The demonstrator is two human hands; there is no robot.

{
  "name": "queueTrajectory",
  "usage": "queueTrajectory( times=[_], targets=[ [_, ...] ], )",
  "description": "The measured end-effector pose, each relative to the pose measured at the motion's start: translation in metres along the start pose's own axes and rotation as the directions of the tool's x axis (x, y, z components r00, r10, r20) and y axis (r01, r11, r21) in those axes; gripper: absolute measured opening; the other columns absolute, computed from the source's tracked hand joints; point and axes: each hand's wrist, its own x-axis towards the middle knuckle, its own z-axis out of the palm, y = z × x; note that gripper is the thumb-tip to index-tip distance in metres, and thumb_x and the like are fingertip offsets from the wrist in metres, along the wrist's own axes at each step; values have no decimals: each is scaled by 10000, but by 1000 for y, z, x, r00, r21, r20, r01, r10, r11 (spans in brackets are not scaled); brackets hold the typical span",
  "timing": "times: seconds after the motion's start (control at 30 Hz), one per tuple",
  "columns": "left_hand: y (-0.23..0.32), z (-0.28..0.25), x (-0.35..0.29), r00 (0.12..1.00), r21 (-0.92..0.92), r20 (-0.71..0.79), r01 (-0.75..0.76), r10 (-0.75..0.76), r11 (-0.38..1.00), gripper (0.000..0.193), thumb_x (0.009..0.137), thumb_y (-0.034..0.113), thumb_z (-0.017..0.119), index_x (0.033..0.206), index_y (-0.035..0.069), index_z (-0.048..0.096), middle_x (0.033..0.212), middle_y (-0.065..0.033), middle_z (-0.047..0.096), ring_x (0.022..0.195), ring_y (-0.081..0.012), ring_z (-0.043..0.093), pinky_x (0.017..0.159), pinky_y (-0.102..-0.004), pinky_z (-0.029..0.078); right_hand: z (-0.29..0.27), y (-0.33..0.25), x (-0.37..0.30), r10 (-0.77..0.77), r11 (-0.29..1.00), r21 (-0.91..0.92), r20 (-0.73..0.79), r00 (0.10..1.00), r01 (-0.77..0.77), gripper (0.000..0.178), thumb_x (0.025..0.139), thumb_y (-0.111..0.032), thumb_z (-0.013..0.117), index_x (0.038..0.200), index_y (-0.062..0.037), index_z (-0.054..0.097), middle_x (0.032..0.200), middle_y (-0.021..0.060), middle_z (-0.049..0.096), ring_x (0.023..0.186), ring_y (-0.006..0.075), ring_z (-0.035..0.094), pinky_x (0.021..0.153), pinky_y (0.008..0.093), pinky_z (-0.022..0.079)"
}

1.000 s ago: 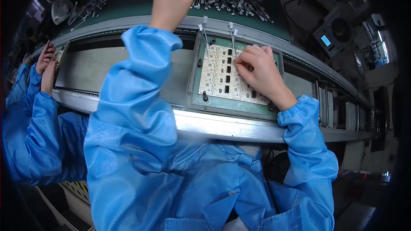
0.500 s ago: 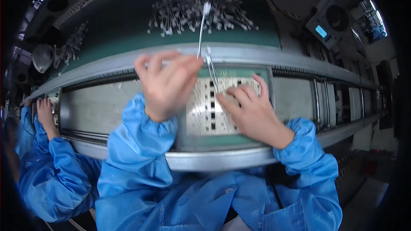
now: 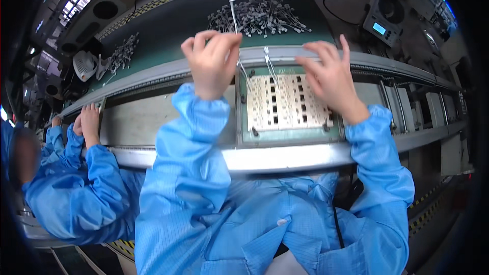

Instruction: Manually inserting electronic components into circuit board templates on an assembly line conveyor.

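Note:
A circuit-board panel [image 3: 288,117], pale with rows of dark square parts, lies in a green carrier [image 3: 285,133] in front of me. My left hand [image 3: 211,63] is closed in a pinch above its far left corner, gripping a thin white cable [image 3: 234,12] whose connector end sticks up. Below the fingers, white wires [image 3: 244,74] run down toward the board's left edge; whether they touch it I cannot tell. Another white cable [image 3: 270,61] rests on the board's far side, its connector over the rail. My right hand [image 3: 331,76], fingers spread and holding nothing, hovers by the board's right side.
A heap of white cables [image 3: 257,12] lies on the dark green surface beyond the far rail [image 3: 193,73]. Farther left are a smaller cable pile [image 3: 124,53] and a white fan [image 3: 84,65]. A device with a lit screen [image 3: 379,28] stands at right. A co-worker's hand [image 3: 89,122] is at left.
My left hand has risen and moved away with the cable. My right hand has lifted off the board toward the far right. The view has shifted, and the co-worker's hands have moved.

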Motion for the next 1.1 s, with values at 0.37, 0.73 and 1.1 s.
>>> queueTrajectory(
  times=[0.37,0.73,1.1],
  targets=[
    [26,-29,-53,904,-205,312,365,-293,908,91,822,139,735,909,120,718,886,-16,693,957,-218,609,883,-398,373,100,8,83,221,949,133,372,901,-287,327,865,-76,566,1161,-117,698,1118,134,700,1096,326,639,935,476,466],
    [60,-40,-55,827,74,529,180,-192,981,84,773,137,741,854,137,718,922,-6,651,1024,-262,550,874,-449,352,137,30,102,242,952,149,168,956,-267,184,828,-74,577,939,-70,724,926,177,715,938,362,677,853,486,506],
    [47,-35,-50,627,-115,668,619,-401,777,74,785,217,780,836,165,766,861,35,600,942,-224,496,855,-386,317,36,14,66,321,812,488,83,944,-319,203,929,-173,666,1071,-38,722,913,73,738,816,166,690,751,280,534]
  ],
)
